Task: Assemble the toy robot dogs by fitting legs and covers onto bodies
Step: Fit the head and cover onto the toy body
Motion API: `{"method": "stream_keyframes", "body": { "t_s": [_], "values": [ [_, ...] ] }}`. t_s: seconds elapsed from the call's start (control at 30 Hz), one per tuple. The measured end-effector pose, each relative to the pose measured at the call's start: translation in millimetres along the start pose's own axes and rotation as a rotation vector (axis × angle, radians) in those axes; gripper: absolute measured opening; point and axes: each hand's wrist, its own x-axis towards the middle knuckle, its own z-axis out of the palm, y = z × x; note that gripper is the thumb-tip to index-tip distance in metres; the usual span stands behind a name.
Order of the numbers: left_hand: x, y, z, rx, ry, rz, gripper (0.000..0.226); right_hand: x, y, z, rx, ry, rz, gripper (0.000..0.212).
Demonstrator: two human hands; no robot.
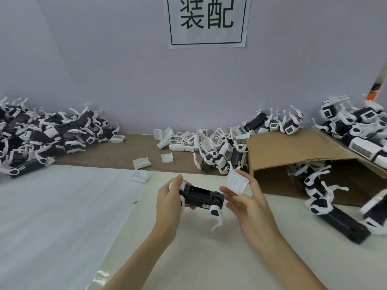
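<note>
A black toy dog body (pixel 200 196) with white legs hangs above the table at centre, lying roughly level. My left hand (pixel 170 203) grips its left end, fingers curled round the body. One white leg (pixel 216 216) hangs down from its right end. My right hand (pixel 247 203) is just right of the body and pinches a white cover (pixel 236 182) between thumb and fingers, held a little above the body's right end and apart from it.
A heap of black bodies with legs (pixel 37 135) fills the far left. Loose white covers (pixel 184 141) lie along the brown table strip (pixel 125 151). A cardboard box (pixel 293 151) with finished dogs (pixel 356 126) stands at right. White foam sheet (pixel 52 206) covers the near table.
</note>
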Motion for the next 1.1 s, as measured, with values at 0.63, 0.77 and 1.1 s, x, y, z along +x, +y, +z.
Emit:
{"method": "stream_keyframes", "body": {
  "t_s": [0.63,0.77,1.1],
  "values": [
    [-5.1,-4.9,6.0,0.090,-0.074,0.214,0.048,-30.4,13.8,27.0,-1.174,-0.212,-0.548,0.052],
    [-5.5,-6.8,6.6,0.097,-0.097,0.230,0.057,-31.9,11.0,30.7,-1.173,-0.217,-0.499,0.057],
    [-11.0,-8.9,9.8,0.137,-0.094,0.285,0.059,-23.3,0.1,12.3,-1.147,-0.332,-0.485,0.053]
  ]
}}
